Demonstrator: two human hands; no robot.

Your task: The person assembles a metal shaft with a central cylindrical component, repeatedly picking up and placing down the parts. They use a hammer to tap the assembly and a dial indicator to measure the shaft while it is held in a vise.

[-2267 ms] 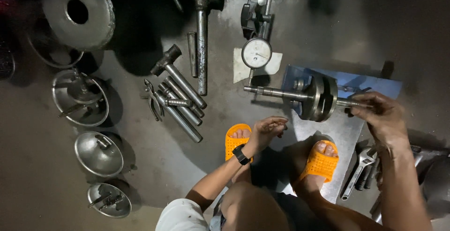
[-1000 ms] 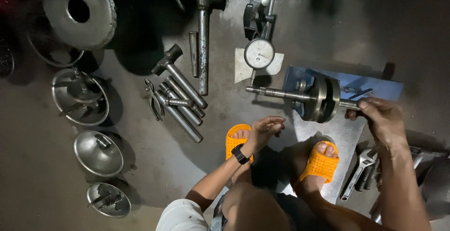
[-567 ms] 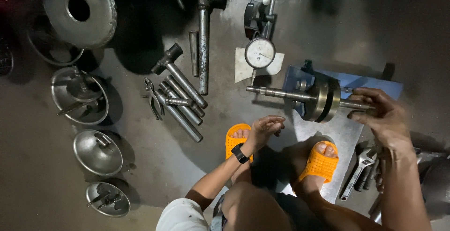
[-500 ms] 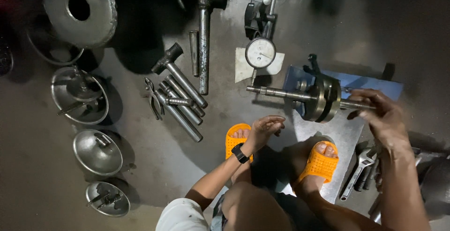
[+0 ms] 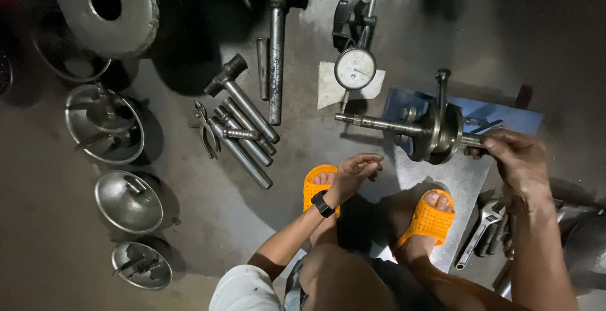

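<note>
Your right hand (image 5: pixel 514 159) has its fingers clamped on the crankshaft (image 5: pixel 435 131) end, holding it over the blue stand (image 5: pixel 505 115). Your left hand (image 5: pixel 356 169) rests loosely curled and empty; the dial gauge (image 5: pixel 355 68) is untouched.

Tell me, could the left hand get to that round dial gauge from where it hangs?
Probably yes. The left hand hangs empty above the orange sandal, and only bare floor lies between it and the dial gauge ahead.
</note>
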